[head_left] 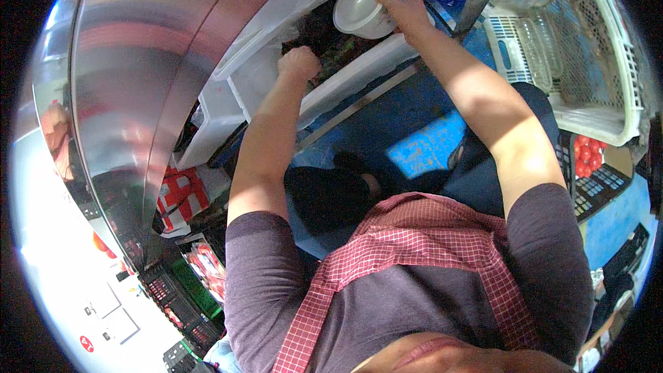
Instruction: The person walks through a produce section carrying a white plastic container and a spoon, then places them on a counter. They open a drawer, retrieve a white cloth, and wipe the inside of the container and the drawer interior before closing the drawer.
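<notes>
A white lidded plastic bowl [365, 8] is tilted on its side over the white foam box [352, 75], and my right hand [409, 13] grips it at its right side. The lid is cloudy white and bears a red round mark. Below the bowl, dark contents with a little green [336, 41] lie inside the box; I cannot make out what they are. My left hand [299, 65] reaches into the near left part of the box. Its fingers curl downward and are hidden, so whether they hold anything cannot be seen.
A large shiny metal panel [150, 62] rises on the left, close to the foam box. A white plastic crate [595, 109] with clear plastic bottles [536, 54] stands on the right. Red round produce [588, 155] lies by a black crate [601, 191] below it.
</notes>
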Demonstrator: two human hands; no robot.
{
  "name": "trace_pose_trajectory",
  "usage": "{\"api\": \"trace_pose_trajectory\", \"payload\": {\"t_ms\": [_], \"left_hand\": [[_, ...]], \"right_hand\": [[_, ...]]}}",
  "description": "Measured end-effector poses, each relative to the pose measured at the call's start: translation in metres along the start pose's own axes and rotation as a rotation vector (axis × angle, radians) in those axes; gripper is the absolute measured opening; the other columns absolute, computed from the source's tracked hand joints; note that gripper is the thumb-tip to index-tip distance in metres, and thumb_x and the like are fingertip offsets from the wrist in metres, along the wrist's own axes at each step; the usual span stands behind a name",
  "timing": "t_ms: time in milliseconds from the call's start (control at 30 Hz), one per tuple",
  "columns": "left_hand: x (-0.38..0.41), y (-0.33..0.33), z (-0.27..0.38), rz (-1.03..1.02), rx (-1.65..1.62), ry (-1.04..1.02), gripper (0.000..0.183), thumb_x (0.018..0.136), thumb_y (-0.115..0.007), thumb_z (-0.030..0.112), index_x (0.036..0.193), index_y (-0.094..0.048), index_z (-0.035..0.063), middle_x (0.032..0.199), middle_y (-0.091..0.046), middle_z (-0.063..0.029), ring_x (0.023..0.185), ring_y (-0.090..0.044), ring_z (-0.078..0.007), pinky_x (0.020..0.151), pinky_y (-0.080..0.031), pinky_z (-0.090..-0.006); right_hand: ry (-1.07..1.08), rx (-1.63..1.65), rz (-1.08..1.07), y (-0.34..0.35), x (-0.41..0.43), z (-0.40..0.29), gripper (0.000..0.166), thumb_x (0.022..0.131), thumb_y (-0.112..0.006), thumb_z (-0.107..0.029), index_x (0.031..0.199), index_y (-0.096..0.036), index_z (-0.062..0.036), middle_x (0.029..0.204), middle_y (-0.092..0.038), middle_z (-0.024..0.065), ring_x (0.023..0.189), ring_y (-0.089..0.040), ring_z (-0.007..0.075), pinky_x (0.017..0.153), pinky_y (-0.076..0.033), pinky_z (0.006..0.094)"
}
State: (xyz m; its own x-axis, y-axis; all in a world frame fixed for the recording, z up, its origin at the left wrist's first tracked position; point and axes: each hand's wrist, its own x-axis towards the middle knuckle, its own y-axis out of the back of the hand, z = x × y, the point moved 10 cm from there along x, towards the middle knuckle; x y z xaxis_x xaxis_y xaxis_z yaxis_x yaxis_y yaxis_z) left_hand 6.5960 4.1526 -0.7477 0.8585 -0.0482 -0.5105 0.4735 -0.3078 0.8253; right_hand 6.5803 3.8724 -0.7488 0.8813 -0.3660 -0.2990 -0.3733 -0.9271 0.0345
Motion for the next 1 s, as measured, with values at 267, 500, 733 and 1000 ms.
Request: {"api": "trace_pose_trajectory", "payload": {"t_ms": [267, 500, 733, 1000], "left_hand": [[0.043, -0.023, 0.023, -0.116, 0.201, -0.199, 0.029, 0.083, -0.051, 0.018, 0.109, -0.063, 0.0114, 0.106, -0.064, -0.0125, 0.1, -0.061, -0.0285, 0.084, -0.049, -0.0397], [0.008, -0.047, 0.055, -0.308, 0.089, -0.545, 0.04, 0.078, -0.062, 0.031, 0.111, -0.062, 0.0098, 0.115, -0.059, -0.0156, 0.108, -0.055, -0.0305, 0.09, -0.045, -0.0413], [-0.013, 0.003, -0.043, 0.621, -0.569, 0.177, 0.057, 0.073, -0.067, 0.024, 0.125, -0.048, 0.0085, 0.113, -0.056, -0.024, 0.106, -0.055, -0.0355, 0.087, -0.046, -0.0425], [0.016, -0.08, -0.004, 0.138, -0.519, -0.245, 0.044, 0.083, -0.05, 0.041, 0.113, -0.058, 0.0088, 0.111, -0.061, -0.0131, 0.102, -0.058, -0.0324, 0.086, -0.046, -0.0434]], "right_hand": [[-0.051, 0.011, -0.02, -0.011, -0.01, 0.002, 0.075, 0.07, -0.072, -0.033, 0.128, -0.031, -0.0091, 0.105, -0.057, 0.0185, 0.089, -0.06, 0.0287, 0.064, -0.05, 0.0426], [-0.088, 0.049, 0.001, -0.016, -0.016, 0.004, 0.078, 0.065, -0.074, -0.034, 0.126, -0.035, -0.0041, 0.102, -0.06, 0.0163, 0.081, -0.063, 0.0247, 0.073, -0.052, 0.0364], [-0.068, 0.02, -0.094, -0.037, -0.019, 0.006, 0.079, 0.067, -0.074, -0.033, 0.127, -0.033, -0.0043, 0.108, -0.057, 0.0179, 0.089, -0.061, 0.0257, 0.073, -0.051, 0.038], [-0.197, 0.325, -0.243, -0.126, -0.047, 0.03, 0.074, 0.068, -0.073, -0.035, 0.126, -0.033, -0.0124, 0.113, -0.051, 0.0123, 0.095, -0.054, 0.0244, 0.065, -0.048, 0.0421]]}}
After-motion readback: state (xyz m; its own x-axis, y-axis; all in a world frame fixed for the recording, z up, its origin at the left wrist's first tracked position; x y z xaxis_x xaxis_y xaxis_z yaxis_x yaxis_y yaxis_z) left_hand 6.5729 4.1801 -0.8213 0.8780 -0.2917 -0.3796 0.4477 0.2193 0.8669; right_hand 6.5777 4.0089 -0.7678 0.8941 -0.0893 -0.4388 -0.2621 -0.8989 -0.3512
